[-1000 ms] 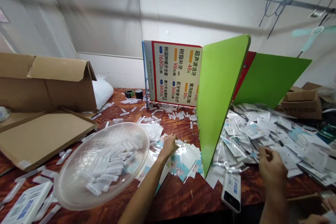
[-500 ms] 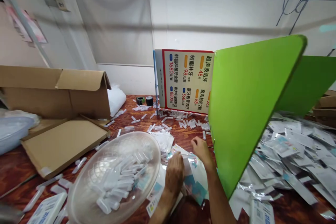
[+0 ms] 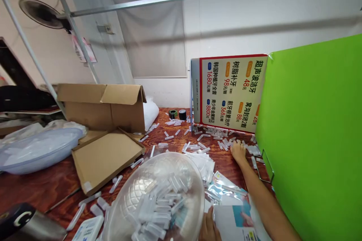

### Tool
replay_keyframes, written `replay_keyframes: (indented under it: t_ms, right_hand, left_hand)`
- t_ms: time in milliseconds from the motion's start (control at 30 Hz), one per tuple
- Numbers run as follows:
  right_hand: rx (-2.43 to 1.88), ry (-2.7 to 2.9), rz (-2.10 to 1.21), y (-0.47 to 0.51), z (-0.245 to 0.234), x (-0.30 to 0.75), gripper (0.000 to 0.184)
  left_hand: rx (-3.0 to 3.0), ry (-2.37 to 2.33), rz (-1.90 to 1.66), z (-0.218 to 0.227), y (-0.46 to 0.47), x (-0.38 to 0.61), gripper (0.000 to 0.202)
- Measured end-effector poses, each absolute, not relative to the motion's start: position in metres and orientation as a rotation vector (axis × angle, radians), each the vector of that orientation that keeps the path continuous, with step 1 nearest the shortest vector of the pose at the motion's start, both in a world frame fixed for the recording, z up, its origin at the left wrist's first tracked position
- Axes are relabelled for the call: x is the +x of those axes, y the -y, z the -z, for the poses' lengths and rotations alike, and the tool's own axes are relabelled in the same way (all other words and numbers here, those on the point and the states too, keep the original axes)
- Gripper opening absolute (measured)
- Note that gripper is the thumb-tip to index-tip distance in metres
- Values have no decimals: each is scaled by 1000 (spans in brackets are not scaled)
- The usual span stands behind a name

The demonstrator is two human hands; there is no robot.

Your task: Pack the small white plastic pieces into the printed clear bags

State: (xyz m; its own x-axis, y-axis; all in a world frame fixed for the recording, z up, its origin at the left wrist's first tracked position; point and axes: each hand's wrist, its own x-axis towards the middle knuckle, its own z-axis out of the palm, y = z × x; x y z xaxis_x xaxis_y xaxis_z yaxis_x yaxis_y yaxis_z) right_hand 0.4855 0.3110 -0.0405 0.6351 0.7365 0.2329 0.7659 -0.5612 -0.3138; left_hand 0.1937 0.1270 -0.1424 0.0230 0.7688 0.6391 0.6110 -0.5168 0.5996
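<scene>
Right hand among the loose cases, left hand at the packet.
The right hand (image 3: 238,151) reaches toward the far edge of the table (image 3: 222,165), fingers bent down over small clear cases (image 3: 225,144) lying before the price board (image 3: 229,94); whether they have hold of one cannot be told. The left hand (image 3: 208,229) is at the left edge of a printed packet (image 3: 226,216), beside the right rim of the basket (image 3: 201,192); its finger opening and grip cannot be determined. In my judgement, a single case is best pinched by its long sides, clear of its neighbours, with the packet kept flat meanwhile. Right fingertips are indistinct; the left hand, packet and basket are cut off below; the green board (image 3: 311,128) screens the table's right side.
</scene>
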Motion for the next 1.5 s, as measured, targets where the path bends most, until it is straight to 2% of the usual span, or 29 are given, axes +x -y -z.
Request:
replay_keyframes:
  t_ms: [167,367,433,567,633,733,800,967,1067,1133,1233,1300,1333,1367,1500]
  right_hand:
    - [-2420,1249,39,-314,46,488,37]
    - [-2226,1103,-208,-295,22,481,25]
    - [-2078,1072,-322,-275,16,470,29]
    - [-1752,1005,-533,-201,11,431,50]
    - [-1446,878,-737,-156,7,409,47]
    - [-1009,657,-943,-97,-1,383,32]
    - [-959,572,-903,-70,-1,372,29]
    - [-1201,548,-602,-35,13,363,42]
    - [-1364,657,-507,2,11,369,35]
    - [-1382,669,-480,52,2,385,31]
    - [-1478,838,-400,159,-10,436,35]
    - [-1613,1093,-299,228,-9,481,51]
    - [-1671,1152,-242,254,-6,502,54]
    - [-1703,1172,-187,274,-2,518,50]
    - [-1801,1250,-171,294,20,544,51]
  left_hand:
    - [1952,-1377,-1351,135,-134,198,43]
    - [1659,-1250,-1240,121,-144,195,41]
    - [1527,-1173,-1184,114,-148,196,44]
    - [1408,-1094,-1106,88,-157,198,55]
    - [1463,-1078,-1060,72,-159,202,54]
    - [1605,-982,-969,53,-161,212,51]
    - [1645,-976,-969,46,-161,220,49]
    - [1603,-818,-947,33,-151,224,50]
    - [1674,-837,-809,20,-138,208,47]
    - [1712,-891,-734,9,-128,193,47]
    - [1709,-873,-594,-9,-112,180,46]
    - [1629,-872,-527,-22,-103,180,46]
    - [1560,-893,-536,-26,-99,182,47]
    - [1471,-927,-578,-29,-95,185,51]
    - [1126,-989,-728,-20,-73,199,78]
